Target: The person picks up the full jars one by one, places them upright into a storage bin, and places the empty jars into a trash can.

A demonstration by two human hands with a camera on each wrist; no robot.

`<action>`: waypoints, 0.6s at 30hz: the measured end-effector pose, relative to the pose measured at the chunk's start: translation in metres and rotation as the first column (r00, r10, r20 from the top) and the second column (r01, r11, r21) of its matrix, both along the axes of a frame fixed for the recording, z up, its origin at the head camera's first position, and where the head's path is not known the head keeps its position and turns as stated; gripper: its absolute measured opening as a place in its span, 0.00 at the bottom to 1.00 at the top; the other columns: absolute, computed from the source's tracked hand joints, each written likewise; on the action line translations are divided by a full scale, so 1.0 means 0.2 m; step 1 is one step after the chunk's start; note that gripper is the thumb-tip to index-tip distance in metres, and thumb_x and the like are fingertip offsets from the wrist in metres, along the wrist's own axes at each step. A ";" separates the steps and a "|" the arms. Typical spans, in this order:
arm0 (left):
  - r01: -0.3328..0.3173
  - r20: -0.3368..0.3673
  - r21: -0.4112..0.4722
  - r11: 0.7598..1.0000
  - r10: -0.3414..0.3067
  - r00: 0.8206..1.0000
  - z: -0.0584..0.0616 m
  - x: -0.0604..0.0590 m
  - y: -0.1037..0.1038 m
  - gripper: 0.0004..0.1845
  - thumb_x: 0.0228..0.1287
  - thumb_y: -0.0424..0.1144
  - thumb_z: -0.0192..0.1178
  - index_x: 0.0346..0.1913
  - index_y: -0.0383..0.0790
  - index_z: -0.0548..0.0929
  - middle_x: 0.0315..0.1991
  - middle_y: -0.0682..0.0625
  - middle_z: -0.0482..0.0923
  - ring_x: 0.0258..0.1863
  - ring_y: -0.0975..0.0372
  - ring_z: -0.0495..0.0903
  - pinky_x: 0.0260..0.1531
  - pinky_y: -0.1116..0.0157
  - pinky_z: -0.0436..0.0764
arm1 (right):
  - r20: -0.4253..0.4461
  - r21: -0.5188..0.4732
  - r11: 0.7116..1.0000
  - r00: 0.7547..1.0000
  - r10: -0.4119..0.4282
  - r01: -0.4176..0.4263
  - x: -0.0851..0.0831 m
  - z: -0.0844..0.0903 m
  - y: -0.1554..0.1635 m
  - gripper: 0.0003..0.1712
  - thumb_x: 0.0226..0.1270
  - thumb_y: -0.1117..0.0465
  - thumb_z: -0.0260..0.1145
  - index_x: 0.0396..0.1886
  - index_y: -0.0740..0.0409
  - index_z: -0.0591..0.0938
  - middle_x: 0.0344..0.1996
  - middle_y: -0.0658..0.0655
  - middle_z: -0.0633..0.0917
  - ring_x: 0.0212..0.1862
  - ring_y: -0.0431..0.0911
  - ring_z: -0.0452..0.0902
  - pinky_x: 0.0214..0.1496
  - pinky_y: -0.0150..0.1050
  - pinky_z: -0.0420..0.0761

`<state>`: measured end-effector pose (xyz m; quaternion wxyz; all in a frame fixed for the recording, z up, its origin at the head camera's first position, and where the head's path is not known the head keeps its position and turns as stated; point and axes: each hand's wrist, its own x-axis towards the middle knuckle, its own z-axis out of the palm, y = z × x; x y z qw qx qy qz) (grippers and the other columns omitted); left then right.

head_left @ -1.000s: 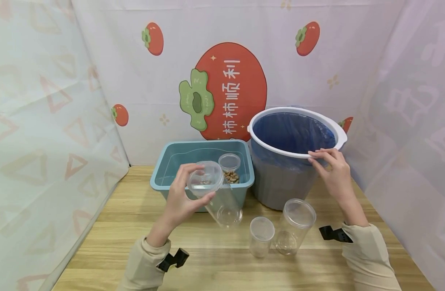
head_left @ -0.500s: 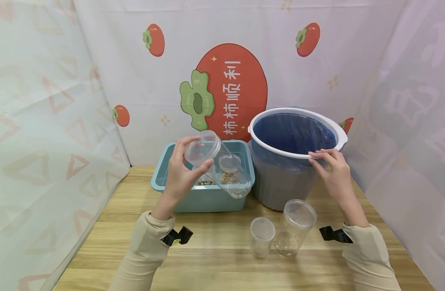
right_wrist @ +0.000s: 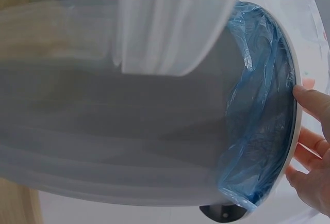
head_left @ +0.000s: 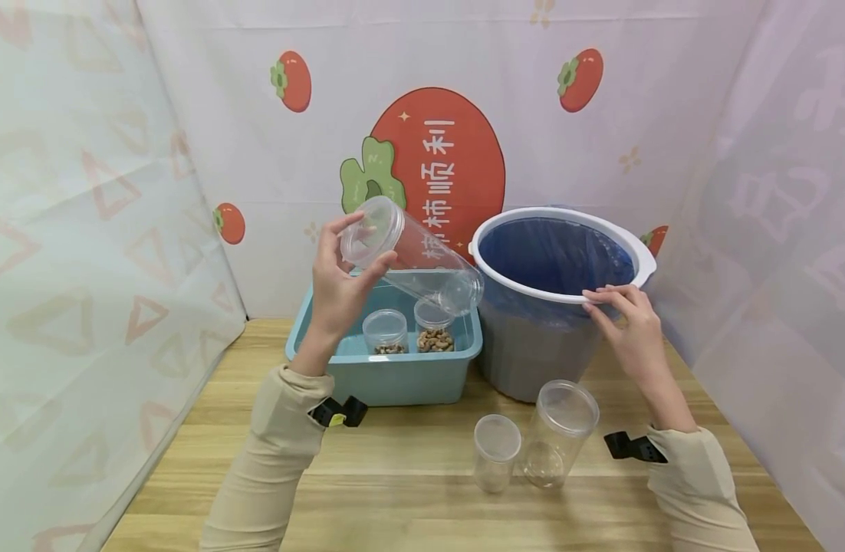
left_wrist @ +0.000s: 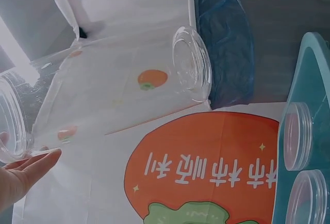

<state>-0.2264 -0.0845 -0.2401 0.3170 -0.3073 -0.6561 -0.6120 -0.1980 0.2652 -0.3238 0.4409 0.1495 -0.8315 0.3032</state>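
My left hand (head_left: 369, 241) grips the mouth end of a tall clear plastic jar (head_left: 422, 261). The jar is held tilted above the teal bin (head_left: 395, 376), and its far end points down at the bucket. In the left wrist view the jar (left_wrist: 103, 95) stretches away from my fingers (left_wrist: 26, 172) toward the blue liner (left_wrist: 221, 53). The fingertips of my right hand (head_left: 604, 300) rest on the white rim of the grey bucket (head_left: 533, 345), at its near right side. In the right wrist view my fingers (right_wrist: 314, 146) touch the rim beside the blue bag (right_wrist: 258, 131).
In the teal bin stand two small clear jars (head_left: 386, 333) (head_left: 434, 328) holding nuts. A short clear jar (head_left: 497, 452) and a taller one (head_left: 559, 433) stand on the wooden table (head_left: 395, 491) in front of the bucket. Printed cloth walls enclose the table on three sides.
My left hand has lifted the clear jar from in front of the bin to above it, closer to the bucket. The right hand has stayed on the rim.
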 end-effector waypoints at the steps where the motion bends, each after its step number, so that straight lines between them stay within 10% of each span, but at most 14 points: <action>1: -0.005 0.006 0.008 1.000 0.005 1.000 0.01 -0.01 0.00 0.38 0.46 0.51 0.65 0.55 0.30 0.65 0.49 0.40 0.70 0.47 0.60 0.73 0.42 0.65 0.76 | -0.001 0.000 1.000 1.000 0.000 0.000 0.00 0.00 0.00 0.16 0.41 0.78 0.68 0.34 0.68 0.82 0.34 0.64 0.77 0.41 0.57 0.69 0.45 0.36 0.63; 8: 0.004 0.018 0.067 0.998 -0.005 1.000 0.06 -0.05 0.03 0.42 0.44 0.57 0.64 0.56 0.31 0.63 0.54 0.43 0.65 0.49 0.59 0.71 0.39 0.65 0.77 | 0.006 0.004 1.000 1.000 -0.003 0.003 0.00 0.00 0.00 0.16 0.41 0.78 0.68 0.35 0.67 0.82 0.34 0.64 0.77 0.42 0.57 0.69 0.44 0.39 0.63; 18: 0.044 0.032 0.145 0.988 -0.049 0.998 0.11 -0.14 0.16 0.31 0.52 0.35 0.63 0.57 0.34 0.61 0.55 0.43 0.62 0.52 0.58 0.68 0.41 0.62 0.77 | 0.008 0.002 1.000 1.000 -0.007 0.007 0.00 0.00 0.00 0.15 0.42 0.77 0.68 0.35 0.68 0.82 0.34 0.64 0.77 0.41 0.57 0.68 0.44 0.41 0.64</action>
